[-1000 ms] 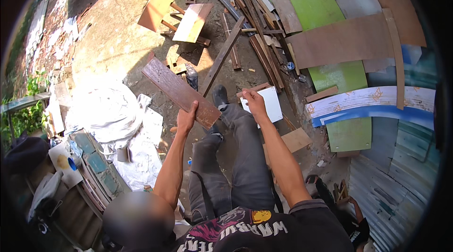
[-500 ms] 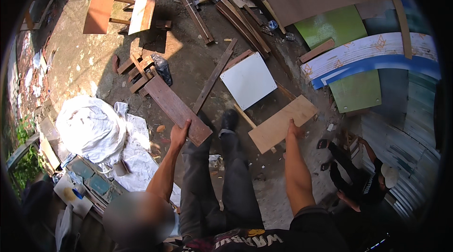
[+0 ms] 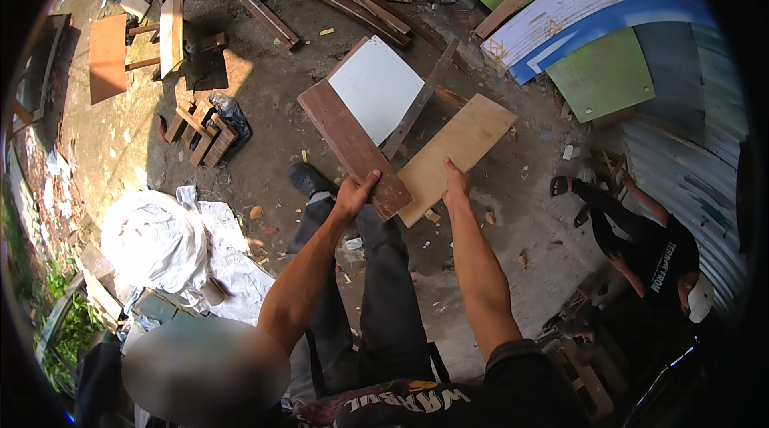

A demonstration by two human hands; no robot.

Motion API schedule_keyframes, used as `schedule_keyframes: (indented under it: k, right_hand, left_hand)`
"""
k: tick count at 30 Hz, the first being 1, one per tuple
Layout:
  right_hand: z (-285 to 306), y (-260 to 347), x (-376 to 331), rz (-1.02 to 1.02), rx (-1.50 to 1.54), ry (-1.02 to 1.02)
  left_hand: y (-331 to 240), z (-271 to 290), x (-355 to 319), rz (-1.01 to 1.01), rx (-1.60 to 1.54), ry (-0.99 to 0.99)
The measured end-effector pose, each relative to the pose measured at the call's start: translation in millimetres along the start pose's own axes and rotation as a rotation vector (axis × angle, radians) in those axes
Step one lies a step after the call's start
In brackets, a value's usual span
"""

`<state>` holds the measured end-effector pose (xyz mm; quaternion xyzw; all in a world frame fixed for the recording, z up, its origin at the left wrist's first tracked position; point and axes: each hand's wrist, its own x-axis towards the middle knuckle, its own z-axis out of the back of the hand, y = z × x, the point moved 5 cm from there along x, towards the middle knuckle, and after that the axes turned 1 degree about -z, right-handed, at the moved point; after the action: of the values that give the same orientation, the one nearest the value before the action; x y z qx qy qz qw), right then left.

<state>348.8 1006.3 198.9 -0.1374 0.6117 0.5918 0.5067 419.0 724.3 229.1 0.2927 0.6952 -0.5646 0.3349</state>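
A dark reddish-brown wooden board point(image 3: 344, 135) is gripped near its lower end by my left hand point(image 3: 354, 194). My right hand point(image 3: 456, 180) holds a lighter tan wooden panel point(image 3: 469, 139) by its near long edge, thumb on top. The two pieces meet or overlap at their near ends, in front of my legs. Beyond them a white square panel point(image 3: 375, 83) is partly covered by the brown board. A narrow dark wooden strip point(image 3: 436, 71) crosses the white panel's right side.
Small wood blocks point(image 3: 200, 131) lie in a pile at the left, beyond a white cloth bundle point(image 3: 148, 236). Long timber strips point(image 3: 344, 7) are strewn at the back. Green panels point(image 3: 605, 71) lean at the right. Another person point(image 3: 653, 244) sits low by the corrugated metal sheet point(image 3: 681, 171).
The brown board has swung rightward, away from the wood-block pile, and now meets the tan panel. My feet have shifted and the whole view has turned.
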Motion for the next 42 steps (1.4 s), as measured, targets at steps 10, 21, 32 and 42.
schedule_keyframes:
  k: [10,21,32,42]
  right_hand:
    - [-38,35,-62,0.012,-0.023,0.161]
    - [-152,28,-57,0.074,-0.194,0.357]
    - [-160,-7,-81,0.024,-0.152,0.355]
    - [-174,-51,-116,-0.024,-0.089,0.207]
  left_hand:
    - [-3,-1,-32,-0.019,-0.126,-0.106]
    - [17,124,-86,-0.057,-0.323,-0.431]
    - [49,171,-104,-0.014,-0.336,-0.621]
    - [49,180,-95,0.079,-0.361,-0.597]
